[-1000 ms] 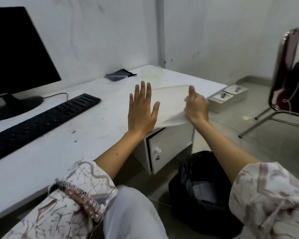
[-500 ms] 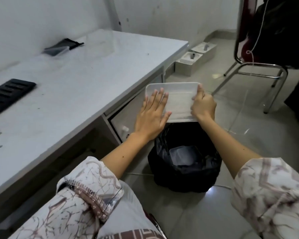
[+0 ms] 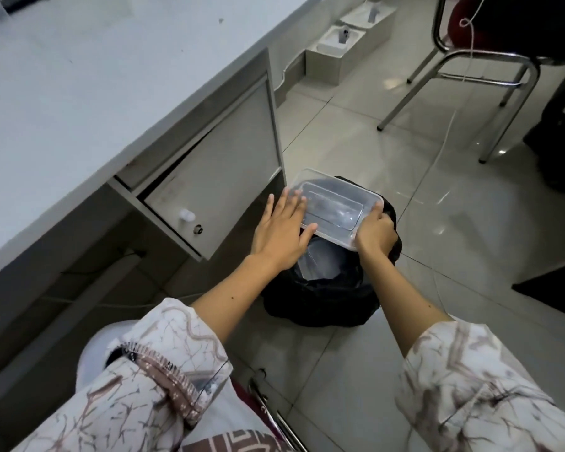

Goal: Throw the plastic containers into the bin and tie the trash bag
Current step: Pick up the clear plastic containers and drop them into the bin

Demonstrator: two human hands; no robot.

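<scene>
Clear plastic is seen at the centre: a rectangular plastic container [image 3: 335, 208] is held level directly over the mouth of the bin [image 3: 327, 288], which is lined with a black trash bag [image 3: 310, 301]. The container's near right corner is gripped by the right hand [image 3: 374, 234], thumb on the rim and fingers curled beneath. The left hand [image 3: 281, 231] is laid flat, its fingers straight and slightly spread, the fingertips resting on the container's left edge. Inside the bag a second piece of clear plastic [image 3: 323, 261] can be made out – whether a lid or another container cannot be told.

The bin is stood on a floor of pale, glossy tiles [image 3: 437, 223], on which window light is reflected. To the left, a white desk top [image 3: 79, 76] is seen, marked with a few dark specks, and below it a grey cabinet door [image 3: 216, 177] with a white knob and a keyhole is hung ajar. Along the wall two white boxes [image 3: 343, 50] are set on the floor. At the upper right, the chrome legs of a chair [image 3: 454, 70] are visible – a thin white cable [image 3: 450, 125] is trailed down past them. Patterned sleeves are worn on both forearms.
</scene>
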